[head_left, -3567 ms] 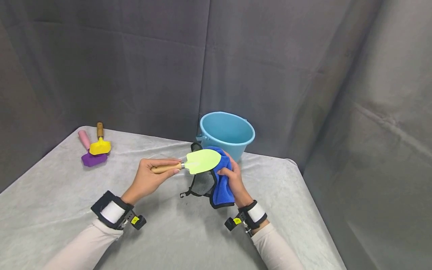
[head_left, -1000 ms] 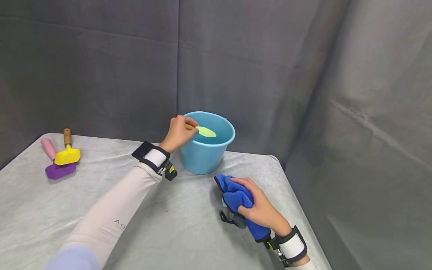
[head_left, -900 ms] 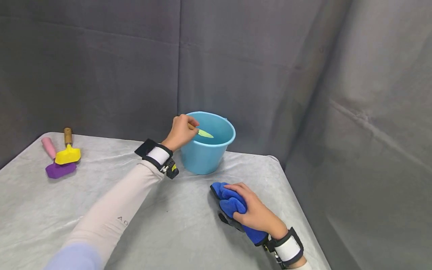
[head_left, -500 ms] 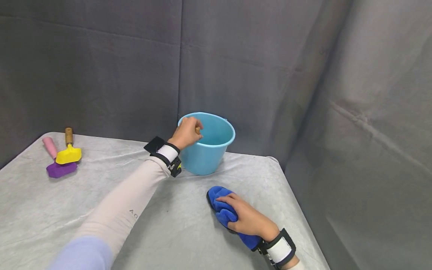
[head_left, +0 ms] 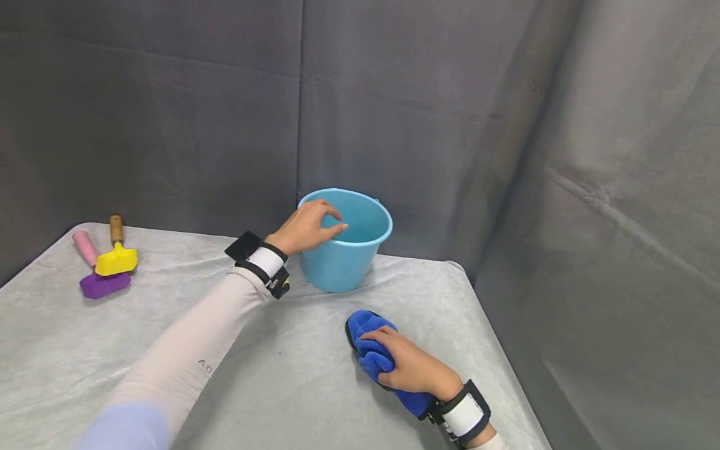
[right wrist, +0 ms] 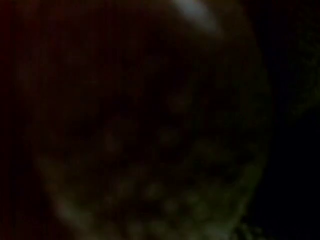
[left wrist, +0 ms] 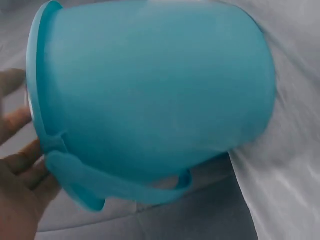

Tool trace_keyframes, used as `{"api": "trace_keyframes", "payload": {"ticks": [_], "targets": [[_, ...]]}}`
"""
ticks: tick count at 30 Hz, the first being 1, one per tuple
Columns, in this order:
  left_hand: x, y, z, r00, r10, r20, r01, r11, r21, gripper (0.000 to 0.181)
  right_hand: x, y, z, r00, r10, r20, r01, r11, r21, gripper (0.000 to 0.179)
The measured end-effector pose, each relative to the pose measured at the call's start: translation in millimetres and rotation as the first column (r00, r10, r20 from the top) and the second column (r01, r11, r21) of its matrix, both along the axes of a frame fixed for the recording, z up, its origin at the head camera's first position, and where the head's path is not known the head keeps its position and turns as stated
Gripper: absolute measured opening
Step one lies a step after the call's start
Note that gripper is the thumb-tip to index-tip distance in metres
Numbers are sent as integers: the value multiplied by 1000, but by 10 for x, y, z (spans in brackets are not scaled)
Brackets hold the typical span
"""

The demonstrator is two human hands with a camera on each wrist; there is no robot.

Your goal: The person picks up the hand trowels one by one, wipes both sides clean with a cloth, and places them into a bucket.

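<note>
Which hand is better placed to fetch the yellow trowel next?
Probably the left hand: it looks empty and is nearer the yellow trowel, while the right hand grips the blue cloth.

Pale sleeve [head_left: 188,344] — small dark lettering [head_left: 205,366], lavender upper section [head_left: 128,425], black-and-white wrist straps [head_left: 265,261]

- Head: diffuse light, clear; soft shadows on tablecloth [head_left: 315,381] in front of bucket [head_left: 340,269].
- Curtain [head_left: 225,150] dim behind bucket.
- Left wrist: bucket slightly out of focus.
- Right wrist: near-black, unreadable, one pale streak.
</note>
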State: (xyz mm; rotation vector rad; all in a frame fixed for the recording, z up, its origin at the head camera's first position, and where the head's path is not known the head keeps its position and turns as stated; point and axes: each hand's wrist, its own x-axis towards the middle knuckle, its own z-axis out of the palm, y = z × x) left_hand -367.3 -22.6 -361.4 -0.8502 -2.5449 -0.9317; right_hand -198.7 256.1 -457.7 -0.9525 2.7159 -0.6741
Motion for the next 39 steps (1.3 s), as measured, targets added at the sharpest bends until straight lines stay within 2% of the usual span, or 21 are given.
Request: {"api": "trace_keyframes", "payload": {"ticks": [3, 8, 11, 16, 22, 26, 31, 34, 37, 39], "targets": [[83, -90, -35, 998, -27, -53, 28, 1000, 14, 36, -17, 15, -17, 1000, -6, -3, 6, 1000, 3, 67], [234, -313, -101, 991, -30, -131, 38, 998, 54, 39, -29, 49, -27, 1000, -11, -10, 11, 1000, 6, 68], [295, -503, -151, 989, -20, -149, 31, 997, 72, 40, -26, 69, -23, 1000, -4, -14, 4, 1000, 0, 68], [355, -889, -260, 985, 47, -164, -36, 997, 71, 38, -21, 96, -28, 1000, -2, -11, 2, 1000, -13, 69], [474, -1449, -413, 973, 131, -189, -137, 990, -17, 34, -28, 114, -43, 1000, 4, -30, -4, 1000, -24, 69], [555, -1848, -536, 968, 188, -163, -195, 981, -26, 35, -35, 109, -57, 999, 14, -44, -16, 999, -29, 70], [633, -2304, -713, 962, 268, -55, -271, 961, -50, 41, -43, 96, -69, 999, 14, -33, -15, 999, -31, 71], [673, -2525, -819, 952, 306, -21, -307, 951, -46, 43, -35, 98, -63, 1000, 5, -21, -5, 999, -34, 71], [700, -2713, -894, 940, 339, -20, -340, 940, -29, 44, -18, 120, -55, 1000, -2, -15, 1, 999, -42, 70], [711, -2814, -907, 929, 370, 23, -369, 928, -45, 45, 4, 146, -57, 1000, -13, -9, 13, 999, -43, 70]]}}
